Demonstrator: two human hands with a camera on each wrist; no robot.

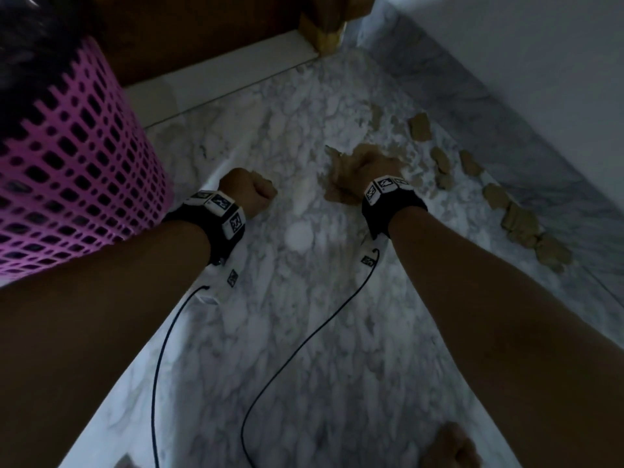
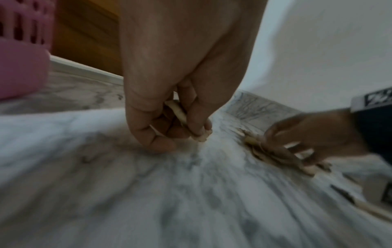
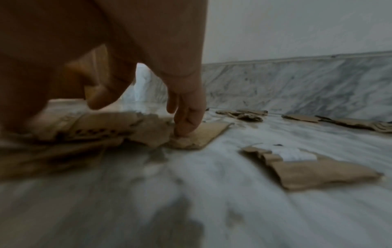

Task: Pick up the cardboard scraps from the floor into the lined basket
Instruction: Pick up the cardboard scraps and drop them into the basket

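Torn brown cardboard scraps lie on the marble floor [image 1: 304, 315]. My left hand [image 1: 263, 192] hangs low over the floor beside the pink lattice basket [image 1: 67, 170], which has a dark liner. Its curled fingers [image 2: 197, 117] pinch a small pale scrap [image 2: 200, 136]. My right hand [image 1: 344, 173] is down on a pile of scraps [image 3: 101, 129], with the thumb on the near side and the fingers [image 3: 186, 120] curled onto the far side. The pile [image 2: 260, 151] also shows under that hand in the left wrist view. A loose scrap with a white label [image 3: 307, 169] lies to the right.
Several more scraps [image 1: 520, 221] run in a line along the marble skirting [image 3: 297, 87] of the white wall on the right. A wooden door and frame [image 1: 209, 32] close off the far side. A bare foot [image 1: 449, 447] stands near the bottom edge. Wrist cables [image 1: 158, 366] trail over the floor.
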